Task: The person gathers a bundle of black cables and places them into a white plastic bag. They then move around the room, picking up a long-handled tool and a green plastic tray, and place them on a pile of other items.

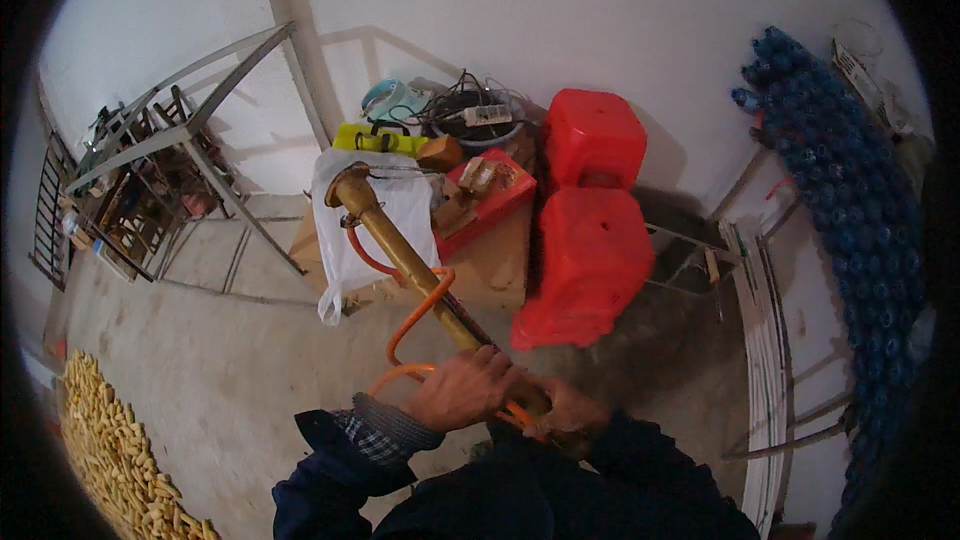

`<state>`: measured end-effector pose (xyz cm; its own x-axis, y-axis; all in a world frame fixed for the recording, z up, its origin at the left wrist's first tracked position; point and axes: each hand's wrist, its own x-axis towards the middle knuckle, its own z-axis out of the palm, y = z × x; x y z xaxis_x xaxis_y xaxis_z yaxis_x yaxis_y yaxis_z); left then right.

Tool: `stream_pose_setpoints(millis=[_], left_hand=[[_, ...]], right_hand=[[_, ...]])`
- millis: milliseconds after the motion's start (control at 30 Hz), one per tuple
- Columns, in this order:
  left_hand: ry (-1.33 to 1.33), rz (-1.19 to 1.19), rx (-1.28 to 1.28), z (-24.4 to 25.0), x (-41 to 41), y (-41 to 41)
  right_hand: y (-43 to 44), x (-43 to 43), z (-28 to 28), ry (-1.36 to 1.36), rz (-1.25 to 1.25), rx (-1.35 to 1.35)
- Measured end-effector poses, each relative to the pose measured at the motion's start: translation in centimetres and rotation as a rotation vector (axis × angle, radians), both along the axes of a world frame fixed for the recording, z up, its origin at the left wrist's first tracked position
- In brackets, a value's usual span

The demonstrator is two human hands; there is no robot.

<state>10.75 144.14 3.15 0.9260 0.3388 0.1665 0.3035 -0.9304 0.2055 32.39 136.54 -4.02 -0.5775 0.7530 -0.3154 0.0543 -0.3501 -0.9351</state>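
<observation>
A long brass-coloured metal tube (409,262) slants from in front of my body towards the cardboard boxes, its flared end (345,189) farthest from me. My left hand (466,390) wraps around the tube near its lower part. Closer to my body, my right hand (568,406) grips the lower end, which is partly hidden by the fingers and sleeve. An orange hose (405,330) loops loosely about the tube and runs down by both hands. From above, the flared end overlaps a white plastic bag (375,229).
A red box (491,195) and the bag rest on a cardboard carton (480,270). Red plastic containers (592,262) stand right of it. A metal frame (187,136) is at left, corn cobs (120,457) lie lower left, and bundled blue bottles (847,202) line the right.
</observation>
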Motion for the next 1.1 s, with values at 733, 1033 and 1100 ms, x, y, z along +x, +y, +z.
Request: stream_pose_setpoints(millis=[733, 1033, 1100], left_hand=[[-0.005, 0.135, 0.623, 17.5, 3.0, 36.2], [-0.156, 0.251, 0.641, 16.8, 3.7, 59.5], [-0.183, 0.277, 0.619, 15.8, 3.7, 65.3]], right_hand=[[31.8, 11.3, 17.3, -0.952, -0.336, 1.259], [32.3, 14.5, 7.0, -0.837, -1.210, 0.515], [32.8, 12.6, 2.2, -0.815, -1.141, 0.369]])
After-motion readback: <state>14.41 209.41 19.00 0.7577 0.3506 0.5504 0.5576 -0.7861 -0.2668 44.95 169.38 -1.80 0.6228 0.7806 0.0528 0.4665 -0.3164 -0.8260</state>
